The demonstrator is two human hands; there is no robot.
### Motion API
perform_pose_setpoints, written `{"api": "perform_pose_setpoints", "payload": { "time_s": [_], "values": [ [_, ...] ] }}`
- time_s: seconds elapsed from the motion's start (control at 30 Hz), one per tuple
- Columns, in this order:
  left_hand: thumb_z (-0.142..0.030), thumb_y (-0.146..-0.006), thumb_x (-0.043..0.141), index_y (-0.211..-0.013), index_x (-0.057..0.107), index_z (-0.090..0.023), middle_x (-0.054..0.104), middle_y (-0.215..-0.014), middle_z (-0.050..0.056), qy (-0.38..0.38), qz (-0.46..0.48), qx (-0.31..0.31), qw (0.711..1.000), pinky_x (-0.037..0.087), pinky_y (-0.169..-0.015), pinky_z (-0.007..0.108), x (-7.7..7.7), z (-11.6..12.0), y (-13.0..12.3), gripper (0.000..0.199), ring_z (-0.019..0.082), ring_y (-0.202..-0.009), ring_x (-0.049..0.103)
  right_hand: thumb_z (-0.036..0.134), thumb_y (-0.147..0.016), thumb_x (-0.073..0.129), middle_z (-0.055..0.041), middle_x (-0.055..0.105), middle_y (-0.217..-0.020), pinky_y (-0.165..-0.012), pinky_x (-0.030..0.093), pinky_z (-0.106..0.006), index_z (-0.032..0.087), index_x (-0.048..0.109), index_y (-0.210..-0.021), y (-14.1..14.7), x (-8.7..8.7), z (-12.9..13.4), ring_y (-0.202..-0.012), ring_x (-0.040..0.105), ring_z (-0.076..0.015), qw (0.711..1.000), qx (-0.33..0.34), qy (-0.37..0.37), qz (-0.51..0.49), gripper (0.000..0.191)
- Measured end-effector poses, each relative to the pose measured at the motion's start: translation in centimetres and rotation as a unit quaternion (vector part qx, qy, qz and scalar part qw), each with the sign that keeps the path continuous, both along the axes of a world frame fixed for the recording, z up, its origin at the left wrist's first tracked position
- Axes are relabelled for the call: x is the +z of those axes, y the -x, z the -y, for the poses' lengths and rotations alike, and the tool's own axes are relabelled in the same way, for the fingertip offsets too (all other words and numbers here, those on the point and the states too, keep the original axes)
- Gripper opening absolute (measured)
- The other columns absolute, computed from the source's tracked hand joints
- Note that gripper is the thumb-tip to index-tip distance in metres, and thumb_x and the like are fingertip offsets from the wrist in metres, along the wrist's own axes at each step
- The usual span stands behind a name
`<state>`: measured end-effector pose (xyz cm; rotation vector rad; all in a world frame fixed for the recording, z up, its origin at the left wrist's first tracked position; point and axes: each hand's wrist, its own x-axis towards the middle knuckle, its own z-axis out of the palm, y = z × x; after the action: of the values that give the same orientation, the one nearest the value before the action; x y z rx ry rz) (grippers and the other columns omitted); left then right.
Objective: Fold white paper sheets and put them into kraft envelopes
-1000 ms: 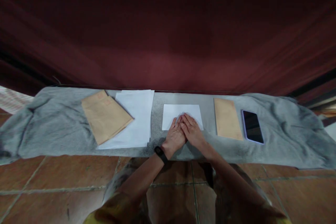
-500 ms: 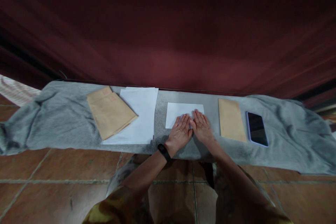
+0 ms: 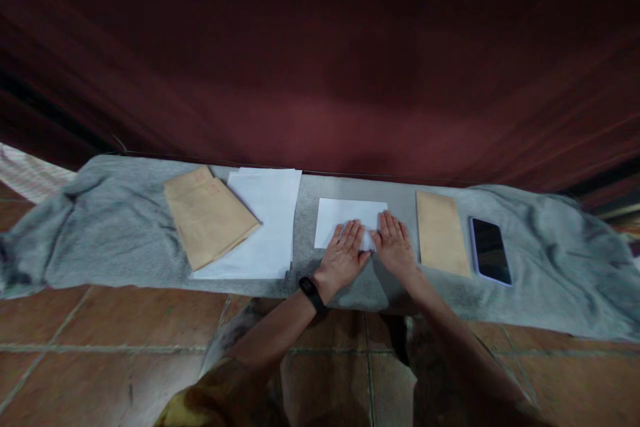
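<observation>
A small white rectangle of paper (image 3: 340, 212), which looks folded, lies in front of me on a grey cloth. My left hand (image 3: 343, 252) presses flat on its near edge, fingers stretched out, a black band on the wrist. At the paper's near right corner, my right hand (image 3: 395, 243) also lies flat with extended fingers. A narrow strip of paper shows between the two hands. The parts of the sheet under my palms and fingers are hidden.
Left of the paper are larger white sheets (image 3: 275, 233), with brown envelopes (image 3: 213, 223) overlapping them. On the right lie another brown envelope (image 3: 443, 233) and a phone (image 3: 491, 250). The grey cloth (image 3: 125, 227) covers a narrow bench against a dark red surface (image 3: 320, 113).
My right hand has slid to the right along the paper, opening a gap between my hands. My left hand stays nearly in place.
</observation>
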<state>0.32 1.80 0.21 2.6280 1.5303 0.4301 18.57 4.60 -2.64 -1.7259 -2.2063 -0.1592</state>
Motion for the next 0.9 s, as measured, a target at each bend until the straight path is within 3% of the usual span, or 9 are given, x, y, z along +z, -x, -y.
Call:
{"api": "perform_pose_setpoints", "payload": {
  "time_s": [0.23,0.57,0.7,0.8,0.9],
  "values": [
    [-0.045,-0.106,0.029,-0.153,0.037,-0.008,0.034,-0.164,0.015,0.02,0.001,0.012,1.0,0.024,-0.127,0.048,0.1,-1.0,0.5,0.061,0.024,-0.155,0.026,0.041,-0.107,0.029,-0.0227,0.044,-0.156,-0.117,0.031,-0.052,0.003,0.037,-0.155,0.0,-0.3,-0.2,-0.144,0.042,-0.0329,1.0,-0.007,-0.027,0.014,0.061],
    [-0.037,-0.106,0.027,-0.155,0.035,-0.007,0.034,-0.164,0.015,0.019,-0.027,0.119,0.992,0.022,-0.127,0.047,-0.5,-4.2,1.3,0.058,0.025,-0.154,0.026,0.035,-0.107,0.03,-0.0241,0.045,-0.155,-0.119,0.031,-0.054,-0.001,0.045,-0.149,0.5,0.5,-1.6,-0.146,0.041,-0.0344,0.998,-0.058,-0.023,-0.012,0.057],
    [-0.032,-0.105,0.028,-0.154,0.037,-0.004,0.034,-0.164,0.017,0.02,-0.028,0.152,0.988,0.021,-0.127,0.048,-0.3,-4.8,0.5,0.057,0.027,-0.154,0.027,0.037,-0.108,0.024,-0.0189,0.043,-0.158,-0.12,0.033,-0.049,0.004,0.042,-0.153,2.3,1.6,-2.5,-0.149,0.037,-0.0291,0.997,-0.011,0.019,-0.075,0.058],
    [-0.026,-0.103,0.031,-0.155,0.037,-0.01,0.034,-0.164,0.013,0.023,-0.033,0.116,0.992,0.021,-0.127,0.048,-0.3,-5.1,-0.3,0.055,0.026,-0.154,0.026,0.035,-0.109,0.019,-0.0144,0.044,-0.159,-0.122,0.032,-0.044,0.009,0.044,-0.153,4.2,1.9,-2.9,-0.15,0.035,-0.0222,0.99,0.054,0.051,-0.119,0.057],
    [-0.021,-0.099,0.035,-0.157,0.034,-0.012,0.034,-0.165,0.013,0.026,-0.044,0.094,0.994,0.023,-0.127,0.048,-0.4,-5.6,-0.6,0.058,0.025,-0.155,0.026,0.034,-0.109,0.018,-0.012,0.046,-0.158,-0.124,0.028,-0.044,0.012,0.042,-0.154,5.8,1.9,-3.0,-0.15,0.035,-0.0195,0.986,0.073,0.071,-0.135,0.056]
  ]
}}
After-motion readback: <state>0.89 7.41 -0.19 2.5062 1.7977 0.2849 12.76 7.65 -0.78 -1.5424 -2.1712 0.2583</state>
